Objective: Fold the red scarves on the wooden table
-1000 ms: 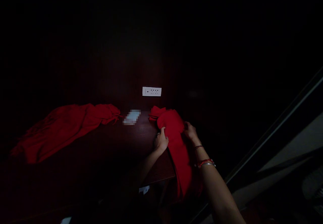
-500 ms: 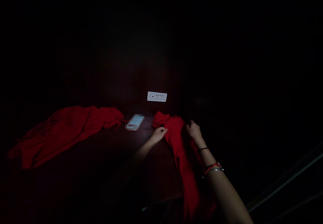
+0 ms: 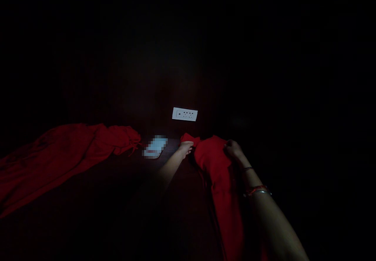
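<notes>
A long red cloth (image 3: 225,190) runs from the back of the dark table down past the lower edge of the view. At its far left corner, my left hand (image 3: 185,149) is closed around a bunched piece of the fabric. My right hand (image 3: 234,149), with bracelets on the wrist, pinches the cloth's upper right edge. Between both hands the fabric lies spread and slightly raised. Deep shadow hides the right side of the cloth and part of my left forearm.
A second red cloth (image 3: 67,151), gathered at one end with loose strands, lies to the left. Between the two cloths is a blurred, pale, phone-like object (image 3: 155,146) on the table (image 3: 188,182). A white wall socket (image 3: 185,114) sits behind. The surroundings are very dark.
My left hand has turned and closed on the cloth's far left corner. My right hand has moved slightly right, spreading the cloth's top. The view has shifted a little.
</notes>
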### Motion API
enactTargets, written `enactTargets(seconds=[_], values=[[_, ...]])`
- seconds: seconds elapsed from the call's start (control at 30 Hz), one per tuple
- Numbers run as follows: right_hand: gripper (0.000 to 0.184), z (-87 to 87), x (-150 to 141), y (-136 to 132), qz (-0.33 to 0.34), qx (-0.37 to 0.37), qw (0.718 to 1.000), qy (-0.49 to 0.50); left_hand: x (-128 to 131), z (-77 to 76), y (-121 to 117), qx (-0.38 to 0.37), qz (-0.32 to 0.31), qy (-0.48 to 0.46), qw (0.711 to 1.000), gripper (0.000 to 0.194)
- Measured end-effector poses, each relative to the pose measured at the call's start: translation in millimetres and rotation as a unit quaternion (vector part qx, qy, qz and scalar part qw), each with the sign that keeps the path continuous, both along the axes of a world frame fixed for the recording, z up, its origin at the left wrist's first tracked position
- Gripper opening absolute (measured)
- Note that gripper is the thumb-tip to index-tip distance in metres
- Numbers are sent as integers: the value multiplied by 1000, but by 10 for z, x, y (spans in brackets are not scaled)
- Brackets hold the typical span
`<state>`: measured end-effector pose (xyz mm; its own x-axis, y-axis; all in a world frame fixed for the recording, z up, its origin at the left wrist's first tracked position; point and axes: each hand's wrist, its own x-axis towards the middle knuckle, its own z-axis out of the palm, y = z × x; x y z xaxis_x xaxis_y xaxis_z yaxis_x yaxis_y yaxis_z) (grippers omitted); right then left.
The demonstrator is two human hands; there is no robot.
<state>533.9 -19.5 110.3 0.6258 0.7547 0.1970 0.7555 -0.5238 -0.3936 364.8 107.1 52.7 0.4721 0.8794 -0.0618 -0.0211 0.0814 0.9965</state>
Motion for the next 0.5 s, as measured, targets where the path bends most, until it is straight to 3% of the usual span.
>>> enactTargets(seconds=[0.13, 0.27, 0.37, 0.5], values=[[28, 86, 90, 117, 31, 20, 998, -56, 66, 24, 9, 2, 31, -40, 999, 25], [23, -213, 107, 163, 21, -82, 996, -41, 52, -136, 8, -26, 12, -23, 999, 24], [26, -373, 100, 149, 20, -115, 993, -32, 38, -217, 23, -30, 2, -33, 999, 34], [38, -227, 9, 174, 33, -84, 993, -69, 75, -129, 151, -29, -1, -77, 997, 48]])
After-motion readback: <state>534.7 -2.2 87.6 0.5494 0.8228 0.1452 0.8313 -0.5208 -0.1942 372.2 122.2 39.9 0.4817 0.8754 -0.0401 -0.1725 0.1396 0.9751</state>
